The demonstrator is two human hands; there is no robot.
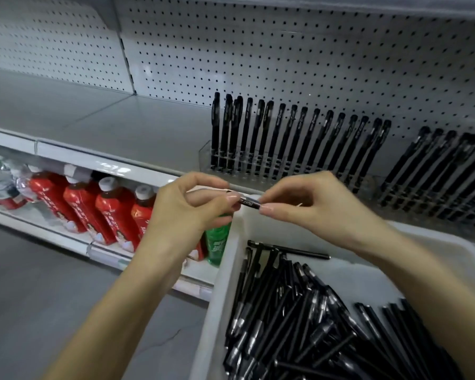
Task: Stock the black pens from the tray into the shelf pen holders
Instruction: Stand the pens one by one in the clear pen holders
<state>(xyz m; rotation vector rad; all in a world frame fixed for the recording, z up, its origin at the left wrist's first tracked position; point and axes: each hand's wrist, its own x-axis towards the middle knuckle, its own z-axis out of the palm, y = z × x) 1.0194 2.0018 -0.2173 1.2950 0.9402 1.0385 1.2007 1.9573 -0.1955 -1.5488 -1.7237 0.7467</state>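
Note:
One black pen (249, 202) lies level between both hands, just above the far left corner of the white tray (222, 272). My left hand (188, 207) pinches its left end and my right hand (310, 204) pinches its right end. Several loose black pens (313, 319) fill the tray. On the shelf behind, a clear pen holder (258, 163) carries a row of upright black pens (294, 138). A second clear holder (436, 193) with several more pens stands to its right.
The grey shelf board (121, 127) left of the holders is bare, backed by white pegboard (258, 50). On the lower shelf stand red bottles (107, 212) and a green bottle (217, 242). Grey floor (39, 297) lies at the lower left.

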